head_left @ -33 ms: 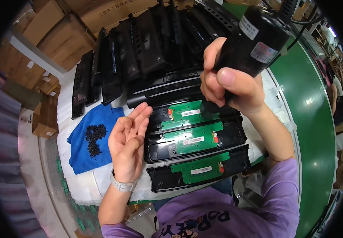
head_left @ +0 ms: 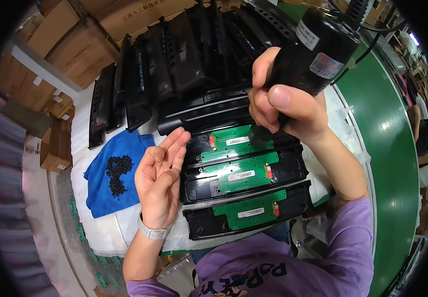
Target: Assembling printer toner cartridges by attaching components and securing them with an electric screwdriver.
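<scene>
My right hand is wrapped round a black corded electric screwdriver, held with its nose pointing down. That nose meets the right part of the green circuit board in the farthest of three black plastic housings. Its tip is hidden. My left hand rests palm up at the left ends of the housings, fingers stretched out and thumb bent inward; I see nothing in it. Nearer me lie the middle circuit board and the nearest one, each in its own black housing. Small red-and-white connectors sit on the boards.
A blue cloth with a heap of small black screws lies left of my left hand. Several long black housings are stacked at the back, before cardboard boxes. A green surface runs along the right.
The screwdriver and my right hand have shifted very slightly left. My left hand and the housings have stayed in place.
</scene>
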Available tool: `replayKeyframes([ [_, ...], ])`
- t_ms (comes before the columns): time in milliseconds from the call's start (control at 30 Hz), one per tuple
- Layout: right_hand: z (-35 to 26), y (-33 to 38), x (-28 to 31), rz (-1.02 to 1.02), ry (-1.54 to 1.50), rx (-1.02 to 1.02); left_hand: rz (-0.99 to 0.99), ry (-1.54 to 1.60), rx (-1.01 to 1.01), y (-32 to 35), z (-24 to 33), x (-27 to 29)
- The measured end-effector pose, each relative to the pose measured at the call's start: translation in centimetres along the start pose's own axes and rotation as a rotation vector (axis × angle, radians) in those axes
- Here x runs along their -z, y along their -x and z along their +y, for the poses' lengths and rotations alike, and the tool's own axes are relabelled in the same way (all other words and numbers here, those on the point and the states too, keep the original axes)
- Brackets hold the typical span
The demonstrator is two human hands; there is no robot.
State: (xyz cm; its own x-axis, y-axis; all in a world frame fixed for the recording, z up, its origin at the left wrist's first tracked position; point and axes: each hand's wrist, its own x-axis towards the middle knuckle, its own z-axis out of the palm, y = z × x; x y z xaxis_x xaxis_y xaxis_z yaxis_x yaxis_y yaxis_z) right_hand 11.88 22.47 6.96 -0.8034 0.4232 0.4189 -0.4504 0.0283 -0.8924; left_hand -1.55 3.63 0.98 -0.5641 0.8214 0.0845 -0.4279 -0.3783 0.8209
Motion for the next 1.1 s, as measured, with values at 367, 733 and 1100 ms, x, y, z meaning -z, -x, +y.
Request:
replayKeyframes([
  [367, 0.3, -0.1, -0.6, 0.041, 0.047, -0.032, 0.024, -0.076, 0.134, 0.0, 0.3, 0.2],
  [733, 1.2, 0.4, -1.3, -0.021, 0.038, -0.009, 0.079, -0.173, 0.231, -0.2, -0.1, -0.4],
  [1100, -0.5, 1.2, -1.1, -0.063, -0.182, 0.069, -0.123, -0.246, 0.200, 0.4, -0.3, 0.1],
])
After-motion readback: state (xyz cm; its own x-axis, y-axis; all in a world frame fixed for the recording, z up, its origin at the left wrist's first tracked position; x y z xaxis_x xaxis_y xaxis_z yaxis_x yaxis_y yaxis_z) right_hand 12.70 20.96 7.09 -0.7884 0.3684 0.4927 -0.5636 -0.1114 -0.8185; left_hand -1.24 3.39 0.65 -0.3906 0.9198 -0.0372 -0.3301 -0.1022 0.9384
